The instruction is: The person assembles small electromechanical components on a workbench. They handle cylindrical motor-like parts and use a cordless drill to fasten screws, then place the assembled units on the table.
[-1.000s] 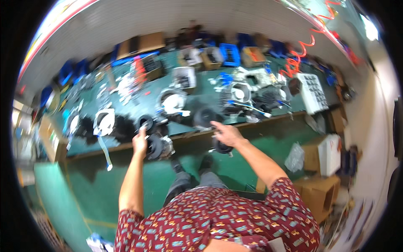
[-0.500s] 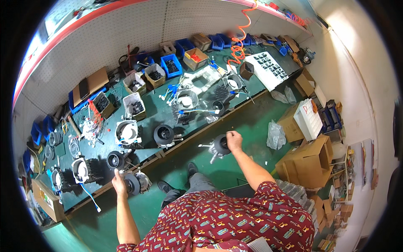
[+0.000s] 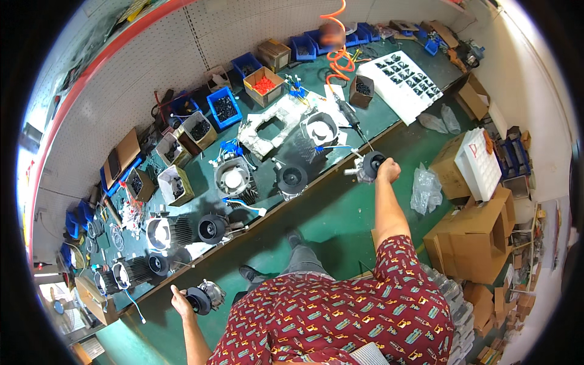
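The tabletop [image 3: 267,201] looks matt green. The round lamp part [image 3: 370,164] shows glossy black plastic and dull metal; nearby cartons [image 3: 480,234] are rough brown cardboard.

Left hand [image 3: 180,302] grips black round lamp unit [image 3: 202,298] below bench edge. Right hand [image 3: 388,170] holds second black lamp unit [image 3: 367,166] out beside green workbench [image 3: 267,159]. Cardboard boxes [image 3: 480,228] right.
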